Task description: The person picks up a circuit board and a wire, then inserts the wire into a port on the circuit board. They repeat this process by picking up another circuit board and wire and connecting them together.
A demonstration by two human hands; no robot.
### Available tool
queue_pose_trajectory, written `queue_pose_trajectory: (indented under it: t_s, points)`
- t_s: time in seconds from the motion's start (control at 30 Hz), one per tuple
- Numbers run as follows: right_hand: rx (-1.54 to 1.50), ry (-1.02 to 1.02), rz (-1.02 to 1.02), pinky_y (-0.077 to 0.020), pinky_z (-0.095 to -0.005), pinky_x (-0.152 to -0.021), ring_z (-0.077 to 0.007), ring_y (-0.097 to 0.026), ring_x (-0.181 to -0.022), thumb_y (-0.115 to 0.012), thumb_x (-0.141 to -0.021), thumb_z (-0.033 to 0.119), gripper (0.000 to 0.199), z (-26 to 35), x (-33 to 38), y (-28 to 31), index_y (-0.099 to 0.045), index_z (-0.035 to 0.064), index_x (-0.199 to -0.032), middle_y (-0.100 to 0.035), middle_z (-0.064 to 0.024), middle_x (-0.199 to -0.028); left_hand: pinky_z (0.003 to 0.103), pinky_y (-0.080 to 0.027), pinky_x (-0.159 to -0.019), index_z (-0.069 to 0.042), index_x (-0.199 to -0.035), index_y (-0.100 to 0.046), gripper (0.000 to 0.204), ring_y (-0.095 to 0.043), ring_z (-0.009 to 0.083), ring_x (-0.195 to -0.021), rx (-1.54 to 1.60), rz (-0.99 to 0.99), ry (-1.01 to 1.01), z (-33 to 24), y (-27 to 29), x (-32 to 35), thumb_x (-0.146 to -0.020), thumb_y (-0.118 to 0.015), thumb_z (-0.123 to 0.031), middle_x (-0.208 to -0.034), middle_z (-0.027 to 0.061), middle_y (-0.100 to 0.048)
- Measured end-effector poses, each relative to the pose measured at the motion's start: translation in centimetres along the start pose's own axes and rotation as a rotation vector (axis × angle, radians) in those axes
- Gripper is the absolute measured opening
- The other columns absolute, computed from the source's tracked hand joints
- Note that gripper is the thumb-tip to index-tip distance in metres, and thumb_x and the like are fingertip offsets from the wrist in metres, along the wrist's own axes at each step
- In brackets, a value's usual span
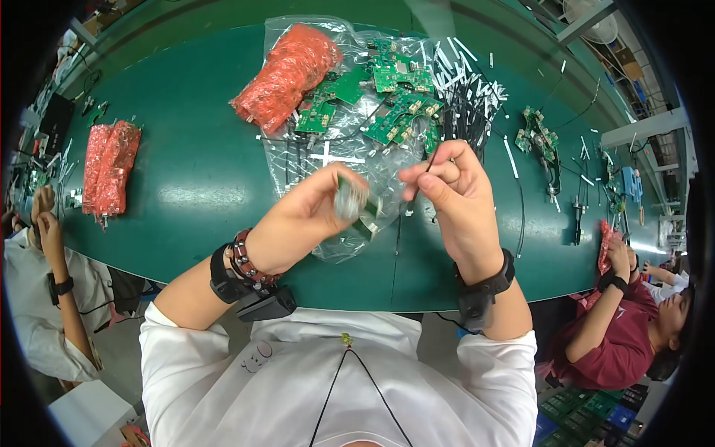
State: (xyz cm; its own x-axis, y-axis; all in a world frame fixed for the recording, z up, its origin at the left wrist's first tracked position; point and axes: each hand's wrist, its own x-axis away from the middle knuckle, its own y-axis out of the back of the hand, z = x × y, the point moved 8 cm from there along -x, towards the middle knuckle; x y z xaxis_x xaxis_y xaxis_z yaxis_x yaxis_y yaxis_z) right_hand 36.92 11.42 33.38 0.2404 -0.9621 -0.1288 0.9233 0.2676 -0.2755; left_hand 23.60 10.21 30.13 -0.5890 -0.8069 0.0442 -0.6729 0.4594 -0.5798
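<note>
Both of my hands are raised over the near middle of the green table. Between the fingers of my left hand (294,212) is a small green circuit board (368,222), smeared by motion. My right hand (465,205), a short way to the right, pinches a thin black cable (410,204) between thumb and fingers. Beneath and beyond them, a clear plastic bag (281,165) lies flat, with several green circuit boards (402,112) heaped on it. A pile of black cables with white tags (469,100) spreads beside the boards.
A red bubble-wrap bundle (289,74) rests on the bag; another red bundle (112,167) lies at the left. Loose cables and a board cluster (538,138) are on the right. Co-workers sit at both sides, one in a maroon shirt (611,335). The table's edge (387,308) runs before me.
</note>
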Motion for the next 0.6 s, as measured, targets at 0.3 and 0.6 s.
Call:
queue_pose_trajectory:
  t_s: [0.3,0.6]
  points:
    - [-0.342,-0.102,-0.043,-0.0402,-0.0225,-0.064,-0.0121,-0.049,-0.063,-0.053,-0.085,0.018,0.018,-1.5,-0.4,1.0,-0.044,0.0066,-0.097,-0.054,-0.0062,-0.075,0.027,-0.034,-0.089,-0.003,-0.099,-0.051,0.036,-0.047,0.0147,-0.099,-0.422,0.213,-0.162,-1.3,-0.6,0.4,-0.067,-0.044,0.013,-0.103,0.0071,-0.048]
    - [-0.091,0.152,-0.187,-0.0414,-0.023,-0.063,-0.0122,-0.05,-0.07,-0.053,-0.084,0.009,0.013,1.2,-0.6,1.7,-0.044,0.0054,-0.093,-0.054,-0.0082,-0.078,0.031,-0.038,-0.088,-0.004,-0.114,-0.043,0.038,-0.052,0.0199,-0.101,-0.334,0.173,-0.094,-1.5,-2.7,0.2,-0.078,-0.053,-0.001,-0.113,0.0152,-0.05]
